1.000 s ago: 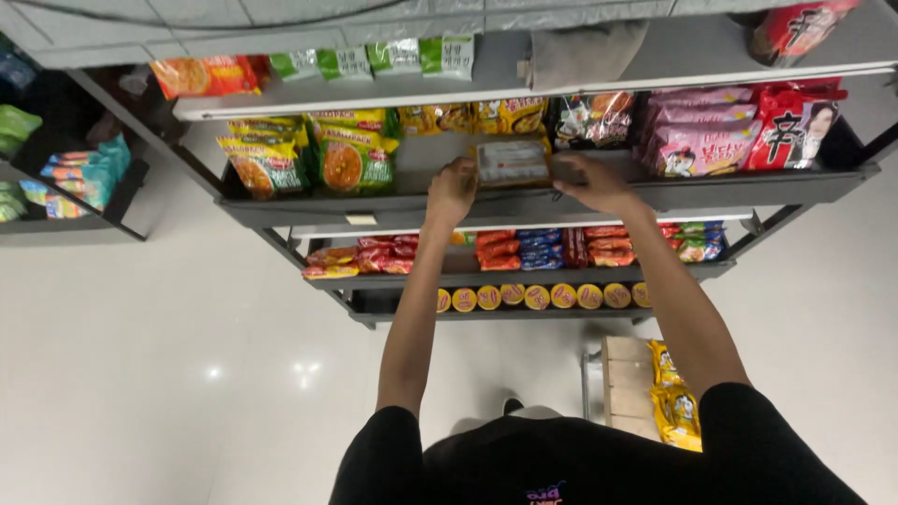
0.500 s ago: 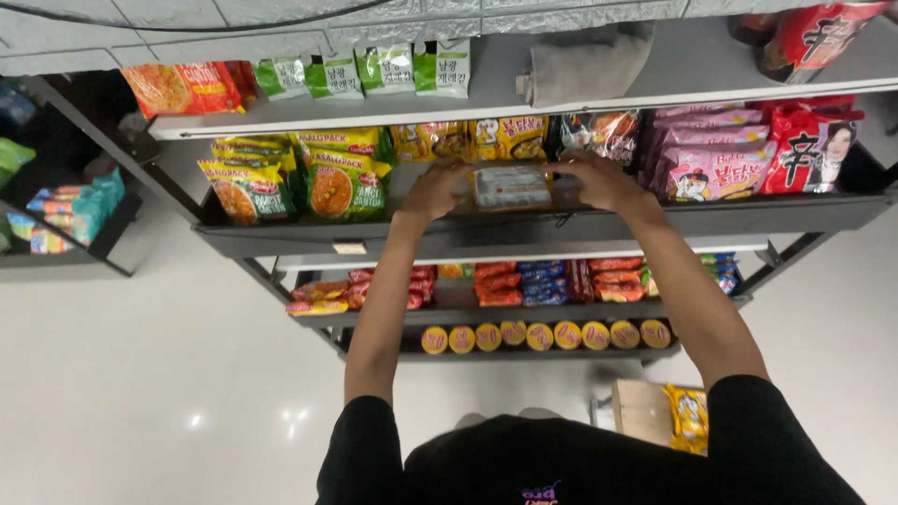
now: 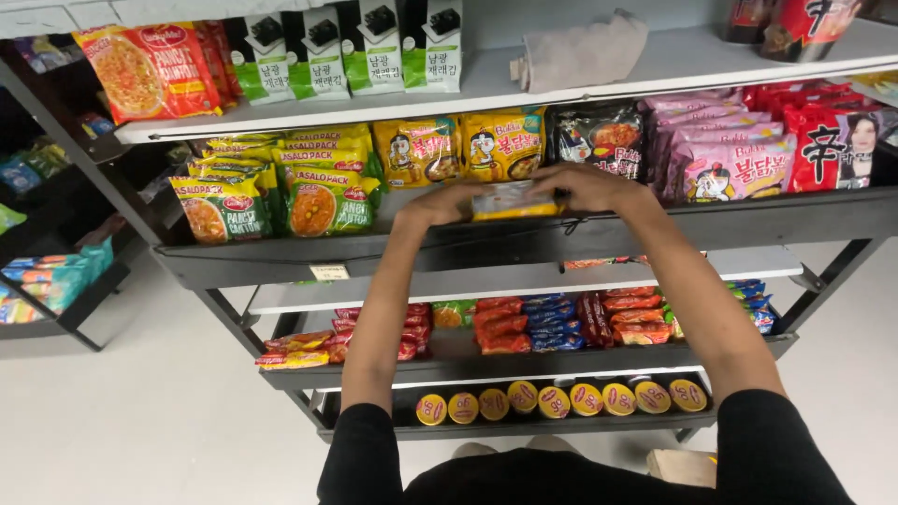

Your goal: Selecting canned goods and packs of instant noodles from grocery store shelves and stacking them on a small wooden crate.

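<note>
- A yellow noodle packet [image 3: 510, 199] is held level between the person's two hands, right at the front lip of the second shelf [image 3: 524, 241] from the top, in the gap in front of the yellow packs [image 3: 468, 148] standing there.
- The left hand [image 3: 432, 204] grips the packet's left end and the right hand [image 3: 585, 187] its right end; the fingers of both are curled shut on it, thumbs toward the person, so the packet sits between the two palms with only its middle showing.
- To set it well, I judge the packet should be tipped upright with its face outward, slid back until it stands in line with the matching yellow packs, and both ends let go together so it does not flop over the lip.
- The black packs [image 3: 599, 138] just right of that gap stand close, so the right hand has little room and could nudge them.
- Left of the hands, green and yellow packs [image 3: 281, 192] fill the same shelf; to the right are pink packs [image 3: 725, 154] and red ones [image 3: 828, 140].
- On the top shelf stand green and white boxes [image 3: 369, 47], a big red-orange bag [image 3: 140, 70] and a folded grey cloth [image 3: 580, 51].
- Below, a lower shelf carries rows of red and blue packs [image 3: 538, 323], and the bottom rack holds a line of round yellow lids [image 3: 561, 400].
- The white floor [image 3: 122, 411] spreads to the left.
</note>
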